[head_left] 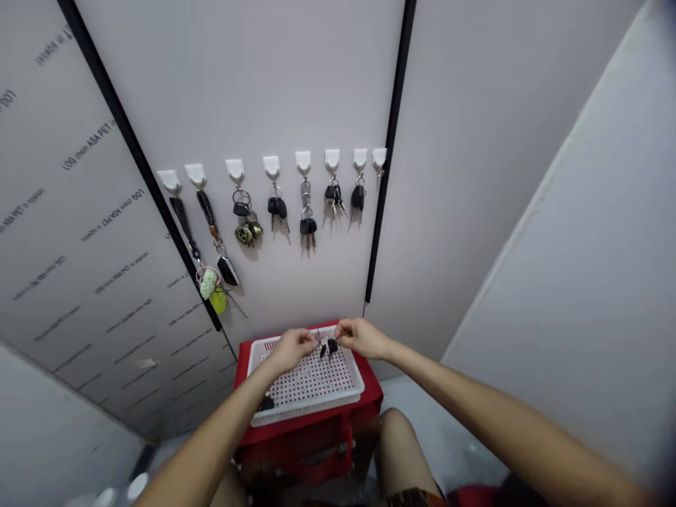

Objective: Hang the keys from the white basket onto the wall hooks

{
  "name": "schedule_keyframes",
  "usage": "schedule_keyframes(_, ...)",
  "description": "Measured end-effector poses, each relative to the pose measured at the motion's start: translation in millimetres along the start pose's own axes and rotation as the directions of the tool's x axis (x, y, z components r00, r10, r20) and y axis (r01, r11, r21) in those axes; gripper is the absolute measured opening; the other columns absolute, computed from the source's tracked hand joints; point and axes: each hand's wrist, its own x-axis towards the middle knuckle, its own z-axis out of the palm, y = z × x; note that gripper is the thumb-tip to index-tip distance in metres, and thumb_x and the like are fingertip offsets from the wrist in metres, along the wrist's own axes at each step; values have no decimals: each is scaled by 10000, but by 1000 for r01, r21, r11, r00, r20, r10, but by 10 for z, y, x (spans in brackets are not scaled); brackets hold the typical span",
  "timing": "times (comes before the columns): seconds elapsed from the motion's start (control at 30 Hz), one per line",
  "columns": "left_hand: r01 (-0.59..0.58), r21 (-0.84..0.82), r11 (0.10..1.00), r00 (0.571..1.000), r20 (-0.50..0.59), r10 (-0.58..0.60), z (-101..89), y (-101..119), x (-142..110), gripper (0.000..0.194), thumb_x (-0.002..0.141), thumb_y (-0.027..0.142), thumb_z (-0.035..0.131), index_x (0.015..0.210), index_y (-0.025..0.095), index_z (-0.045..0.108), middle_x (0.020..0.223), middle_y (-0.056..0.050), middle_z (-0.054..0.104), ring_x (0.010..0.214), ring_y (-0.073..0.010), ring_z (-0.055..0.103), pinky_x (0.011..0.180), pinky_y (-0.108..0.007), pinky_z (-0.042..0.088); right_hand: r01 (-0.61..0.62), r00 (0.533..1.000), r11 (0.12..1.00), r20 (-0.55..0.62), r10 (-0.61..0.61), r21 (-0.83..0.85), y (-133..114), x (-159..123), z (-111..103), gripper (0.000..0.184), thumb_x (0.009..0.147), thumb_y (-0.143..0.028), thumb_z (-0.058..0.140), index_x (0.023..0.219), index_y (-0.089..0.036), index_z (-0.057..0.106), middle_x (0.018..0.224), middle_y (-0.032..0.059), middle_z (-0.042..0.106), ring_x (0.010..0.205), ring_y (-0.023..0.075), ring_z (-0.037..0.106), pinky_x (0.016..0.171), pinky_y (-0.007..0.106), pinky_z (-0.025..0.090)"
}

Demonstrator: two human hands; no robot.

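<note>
Both of my hands are raised over the far part of a white perforated basket (311, 405). My left hand (296, 348) pinches a small metal piece at the top of some keys, perhaps their ring. From the fingertips of my right hand (363, 337), closed in a pinch, black-headed keys (332, 346) hang beside a smaller dark key (323, 351). Whether one ring joins them is too small to make out. In the basket's near left corner lies a dark object (267, 403), partly hidden by my left forearm.
The basket sits on a red-covered stand (372, 384) against a white panel wall. White hooks (271, 166) in a row bear several key bunches (277, 206), some with straps and charms. My knee (398, 429) is close to the stand's right side. A side wall (596, 282) rises at right.
</note>
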Motion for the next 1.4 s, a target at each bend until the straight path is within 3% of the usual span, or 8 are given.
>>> schedule_keyframes(0.17,-72,-94,993,997,-18,71,-204,434,93,135,588,256,444,545,129,458,433,67,365,416,-41,304,428,-165,248,43,995,970,-98,-20,239,-185,10,-219,143,604,-179,430,702,-118,516,574,-19,511,504,58,427,495,176,339)
schedule_keyframes(0.43,-236,-67,970,971,-47,233,-222,993,262,99,601,216,448,576,124,472,450,52,410,429,-46,358,437,-170,292,176,940,898,-338,-33,402,-437,54,-490,158,616,-264,455,628,-121,522,520,-21,508,482,58,434,502,192,367)
schedule_keyframes(0.6,-386,-77,919,910,-199,365,-210,1412,465,128,586,142,465,712,126,484,561,24,486,523,-59,434,523,-183,351,250,826,838,-559,76,485,-658,94,-1122,180,578,-303,500,579,-123,501,471,-37,482,423,43,416,452,179,365)
schedule_keyframes(0.77,-454,26,891,872,-191,450,-147,1742,517,158,599,139,463,751,126,506,703,-20,534,628,-82,469,613,-210,376,363,704,774,-696,137,520,-867,246,-1786,135,580,-252,512,592,-120,493,481,-36,483,386,25,409,416,165,367)
schedule_keyframes(1.0,-405,51,913,888,-216,406,-177,1646,477,157,592,152,483,743,125,518,711,-28,551,621,-85,480,615,-216,388,274,575,861,-791,211,429,-889,544,-2162,86,611,-204,472,567,-130,486,457,-34,479,358,22,399,346,137,334)
schedule_keyframes(1.2,-370,-5,929,906,-225,359,-251,1470,477,150,583,159,483,726,126,516,703,-26,546,616,-85,477,613,-221,384,169,482,917,-842,243,361,-797,711,-2148,44,567,-157,477,610,-147,480,428,-45,473,356,44,423,364,158,350)
schedule_keyframes(1.33,-359,-51,932,915,-217,341,-264,1371,426,141,574,157,483,708,122,510,670,-17,531,602,-81,466,606,-220,372,119,477,939,-848,229,321,-732,697,-2085,128,568,-176,445,692,-156,469,479,-36,497,384,62,441,396,183,365)
schedule_keyframes(1.4,-352,-93,931,919,-224,325,-300,1288,385,140,565,141,483,703,122,505,657,-10,521,597,-75,459,587,-206,365,87,421,970,-891,171,227,-708,631,-2004,158,573,-191,423,718,-160,477,522,-24,504,439,74,457,445,195,374)
